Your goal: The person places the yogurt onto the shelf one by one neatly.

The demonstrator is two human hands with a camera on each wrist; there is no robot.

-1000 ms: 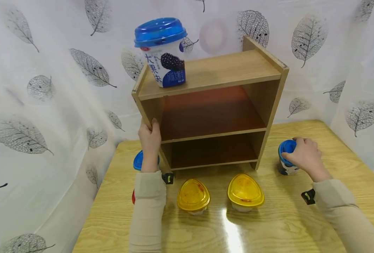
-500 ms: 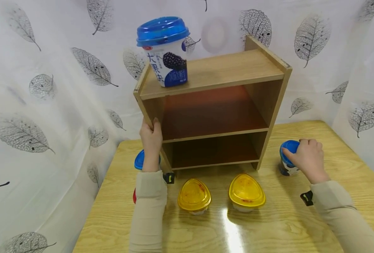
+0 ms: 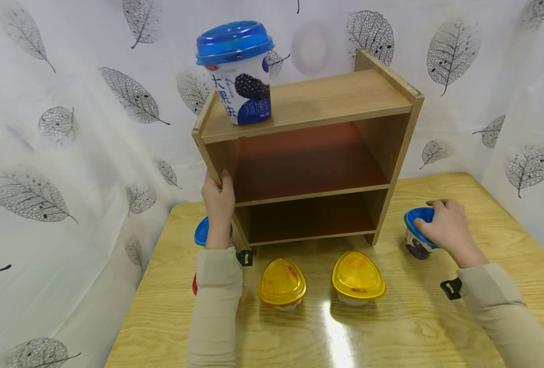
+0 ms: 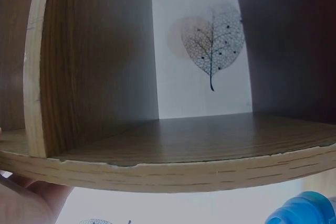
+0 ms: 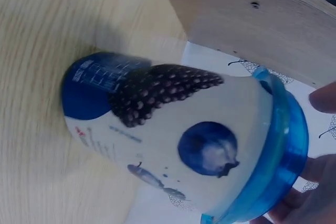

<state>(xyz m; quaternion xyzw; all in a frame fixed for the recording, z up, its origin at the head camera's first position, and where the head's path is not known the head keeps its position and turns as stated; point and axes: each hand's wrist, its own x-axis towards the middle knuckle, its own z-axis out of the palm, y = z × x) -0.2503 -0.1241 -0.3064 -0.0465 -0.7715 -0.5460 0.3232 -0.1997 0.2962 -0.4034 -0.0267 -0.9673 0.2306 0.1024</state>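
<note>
In the head view my left hand (image 3: 219, 199) grips the left side panel of a small wooden shelf (image 3: 318, 194); its thumb lies at the front edge. The left wrist view shows the shelf's side board (image 4: 210, 174) close up, part of the hand below it. My right hand (image 3: 447, 227) holds a yogurt cup (image 3: 418, 240) by its blue lid, right of the shelf. Up close in the right wrist view, the cup (image 5: 173, 129) bears blackberry and blueberry pictures; fingers curl at the far side of its lid. Another blue-lidded yogurt cup (image 3: 244, 76) stands on the shelf's top left.
Two tubs with yellow lids, a left one (image 3: 282, 282) and a right one (image 3: 357, 276), stand before the shelf. A blue lid (image 3: 201, 231) and a red thing (image 3: 195, 284) are partly hidden behind the left arm. A leaf-print curtain (image 3: 92, 153) surrounds the wooden table (image 3: 299, 337).
The yogurt cup under my right hand has turned and tilted slightly, with the hand shifting along. My left hand stays on the shelf's side panel.
</note>
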